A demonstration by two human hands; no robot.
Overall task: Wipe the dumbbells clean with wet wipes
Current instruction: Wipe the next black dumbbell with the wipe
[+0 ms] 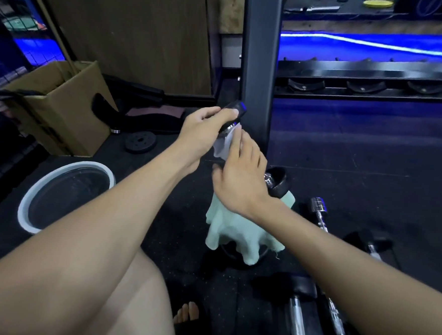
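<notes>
The left hand (204, 124) grips the black-ended chrome dumbbell (232, 116) by its upper end, holding it up just in front of the black rack post (258, 65), probably so the right hand (240, 179), fingers curled around a white wet wipe (224, 146), can rub its handle. Below the post lie more chrome dumbbells (318, 213) under a pale green cloth (236, 231), crowding the floor; a white-rimmed bucket (63, 195) sits left.
</notes>
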